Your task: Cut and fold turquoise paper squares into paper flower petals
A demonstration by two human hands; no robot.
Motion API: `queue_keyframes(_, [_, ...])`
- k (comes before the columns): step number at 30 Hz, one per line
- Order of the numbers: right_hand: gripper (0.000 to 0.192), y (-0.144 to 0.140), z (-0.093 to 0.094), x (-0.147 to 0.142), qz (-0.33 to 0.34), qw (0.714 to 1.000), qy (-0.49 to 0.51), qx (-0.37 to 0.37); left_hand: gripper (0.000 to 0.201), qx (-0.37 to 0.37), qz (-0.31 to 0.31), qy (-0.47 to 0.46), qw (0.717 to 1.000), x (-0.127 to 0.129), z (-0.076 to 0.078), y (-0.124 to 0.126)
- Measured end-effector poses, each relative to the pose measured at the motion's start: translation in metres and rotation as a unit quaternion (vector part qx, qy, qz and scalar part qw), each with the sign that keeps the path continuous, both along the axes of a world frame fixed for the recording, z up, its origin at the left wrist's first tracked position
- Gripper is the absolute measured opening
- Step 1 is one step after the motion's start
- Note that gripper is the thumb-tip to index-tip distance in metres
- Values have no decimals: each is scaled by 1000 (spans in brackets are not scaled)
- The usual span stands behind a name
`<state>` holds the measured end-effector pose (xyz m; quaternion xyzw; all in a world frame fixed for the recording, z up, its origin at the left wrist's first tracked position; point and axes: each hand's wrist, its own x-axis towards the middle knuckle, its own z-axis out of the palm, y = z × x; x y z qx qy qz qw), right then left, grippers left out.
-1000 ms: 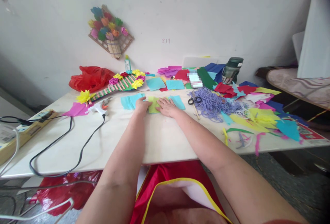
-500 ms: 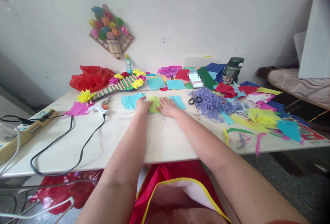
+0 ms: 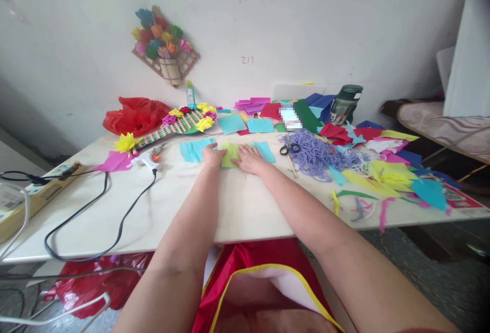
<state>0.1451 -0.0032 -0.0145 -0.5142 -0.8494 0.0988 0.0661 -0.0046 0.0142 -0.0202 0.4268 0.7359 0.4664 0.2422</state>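
Observation:
A yellow-green piece of crepe paper (image 3: 229, 156) lies on the table between my hands. My right hand (image 3: 249, 159) rests flat on its right part, fingers spread. At the paper's left edge is my left hand (image 3: 213, 156), palm down with the thumb stretched toward the paper. Its fingers touch a light blue crepe paper sheet (image 3: 191, 150) on the left. Another light blue sheet (image 3: 266, 152) sticks out beyond my right hand. Just to the right lie black-handled scissors (image 3: 290, 149) and a thin wooden stick (image 3: 293, 166) beside tangled purple yarn (image 3: 316, 154).
A white glue gun (image 3: 145, 161) with a black cord lies left, near a power strip (image 3: 42, 190). Behind it is a flower-decorated guitar shape (image 3: 172, 128). Coloured paper scraps (image 3: 390, 177) and a dark green bottle (image 3: 346, 103) stand right. A flower-basket decoration (image 3: 164, 47) hangs on the wall.

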Motion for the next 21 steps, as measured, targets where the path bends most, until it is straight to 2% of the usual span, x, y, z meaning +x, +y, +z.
queue_keyframes(10, [77, -2, 3, 3, -23, 1000, -14, -14, 60, 16, -4, -2, 1000, 0, 3, -4])
queue_keyframes(16, [62, 1, 3, 14, -41, 998, -32, -22, 59, 15, -1, 2, 1000, -1, 3, -4])
queue_keyframes(21, [60, 4, 5, 25, -46, 997, -51, -32, 59, 19, 0, -1, 1000, -1, 3, -3])
